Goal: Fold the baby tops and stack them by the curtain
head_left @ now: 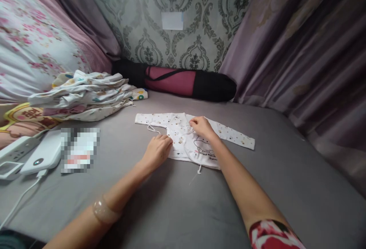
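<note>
A small white baby shirt (178, 140) with a scattered print lies spread on the grey sheet, its sleeves stretched out to both sides. The outline of a cartoon animal and some lettering show on its front. My left hand (158, 148) has its fingers closed on the shirt's left side edge, below the sleeve. At the neckline, my right hand (201, 126) pinches the fabric between thumb and fingers, and its forearm covers part of the right side. One thin tie string (153, 128) loops out by the left sleeve; another tie (199, 169) hangs from the bottom hem.
Stacked baby clothes (85, 94) sit at the left beside a floral cloth (37, 39). Nearer are a power strip (17, 152), a white power bank (47, 155) with a cable, and a blurred-out item (81, 150). A black and maroon long bag (174, 81) lies along the wall.
</note>
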A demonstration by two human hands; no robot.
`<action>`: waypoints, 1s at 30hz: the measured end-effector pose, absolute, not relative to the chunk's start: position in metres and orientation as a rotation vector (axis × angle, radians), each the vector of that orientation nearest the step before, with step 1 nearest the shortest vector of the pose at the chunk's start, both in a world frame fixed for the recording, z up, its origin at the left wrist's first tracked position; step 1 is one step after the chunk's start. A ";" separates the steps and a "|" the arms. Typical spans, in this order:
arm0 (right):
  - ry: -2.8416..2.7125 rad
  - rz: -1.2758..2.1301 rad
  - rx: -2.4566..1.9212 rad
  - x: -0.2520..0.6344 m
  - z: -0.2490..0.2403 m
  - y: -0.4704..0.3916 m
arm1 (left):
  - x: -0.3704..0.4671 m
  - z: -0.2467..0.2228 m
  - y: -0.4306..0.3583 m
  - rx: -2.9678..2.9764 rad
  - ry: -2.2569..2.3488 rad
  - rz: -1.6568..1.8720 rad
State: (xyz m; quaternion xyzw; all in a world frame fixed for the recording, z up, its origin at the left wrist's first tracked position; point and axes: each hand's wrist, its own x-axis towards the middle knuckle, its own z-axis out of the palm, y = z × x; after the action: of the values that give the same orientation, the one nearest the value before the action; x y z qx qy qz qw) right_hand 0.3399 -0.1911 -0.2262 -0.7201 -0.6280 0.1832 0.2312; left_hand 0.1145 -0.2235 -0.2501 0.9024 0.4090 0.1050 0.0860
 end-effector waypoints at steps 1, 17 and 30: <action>-1.717 0.510 -2.056 0.344 -0.228 -0.179 | 0.113 -0.253 -0.226 2.686 1.232 0.307; -1.788 0.644 -2.428 0.332 -0.239 -0.123 | 0.104 -0.275 -0.225 2.697 1.222 0.352; -1.962 0.091 -2.406 0.329 -0.246 -0.146 | 0.098 -0.279 -0.213 2.545 1.212 0.143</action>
State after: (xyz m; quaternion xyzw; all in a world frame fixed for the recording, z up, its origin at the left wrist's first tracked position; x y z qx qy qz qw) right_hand 0.3286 -0.1457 -0.2457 -0.7745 -0.6316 0.0294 0.0180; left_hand 0.0984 -0.2128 -0.2792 0.8902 0.4239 0.0500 0.1591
